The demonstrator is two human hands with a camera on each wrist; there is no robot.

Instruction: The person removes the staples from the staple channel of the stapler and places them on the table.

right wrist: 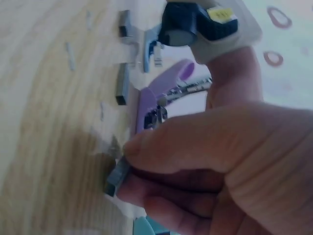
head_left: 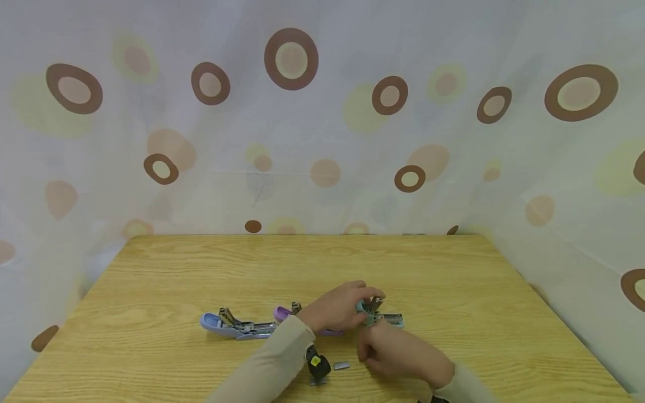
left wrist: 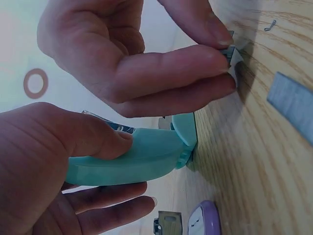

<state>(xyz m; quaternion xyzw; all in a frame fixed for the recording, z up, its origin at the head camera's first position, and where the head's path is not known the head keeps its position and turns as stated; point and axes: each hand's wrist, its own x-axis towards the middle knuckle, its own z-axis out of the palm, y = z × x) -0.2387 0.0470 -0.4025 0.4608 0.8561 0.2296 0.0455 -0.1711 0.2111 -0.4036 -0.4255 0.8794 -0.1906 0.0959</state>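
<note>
My left hand grips the teal stapler, thumb on one side of its handle and fingers on the other. The stapler is folded open, its metal tray pointing right on the table. Close in front of it, my right hand pinches a short strip of staples between thumb and fingers, near the tabletop. Left of that hand lies another grey staple strip. A purple stapler, also folded open, is partly hidden behind my left hand and forearm.
A blue stapler lies folded open at the left. One more staple strip is on the wooden table, near my left wrist camera. Small loose staples are scattered there. A patterned curtain stands behind the table.
</note>
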